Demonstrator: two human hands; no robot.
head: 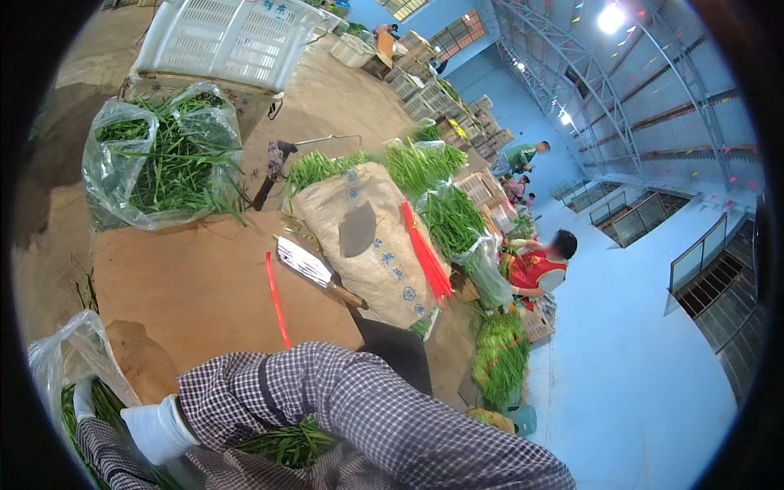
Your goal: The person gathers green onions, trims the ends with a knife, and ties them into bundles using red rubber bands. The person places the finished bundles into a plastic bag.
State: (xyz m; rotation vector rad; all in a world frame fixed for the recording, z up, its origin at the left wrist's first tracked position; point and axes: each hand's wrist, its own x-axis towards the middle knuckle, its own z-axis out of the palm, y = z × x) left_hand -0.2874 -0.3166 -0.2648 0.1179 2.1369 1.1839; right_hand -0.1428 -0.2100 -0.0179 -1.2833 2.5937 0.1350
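Note:
At the lower left, my right hand (158, 430), in a white glove with a checked sleeve, reaches to a clear plastic bag (92, 349) holding long green leafy stalks (107, 401). My left hand (84, 399), also white-gloved, is at the bag's far-left side. The fingers of both hands are hidden or too unclear to read. Above them lies a brown board (202, 288) with a red tie strip (277, 300) and a wooden-handled cleaver (312, 266). More green stalks (294, 442) show below my right sleeve.
Beyond the board sit an open bag of greens (177, 153) and a white plastic crate (226, 46). A woven sack (361, 251) bearing writing carries a bundle of red strips (425, 254). Bundled greens (502, 361) lie to the right. A person in a red vest (533, 269) works near the blue wall.

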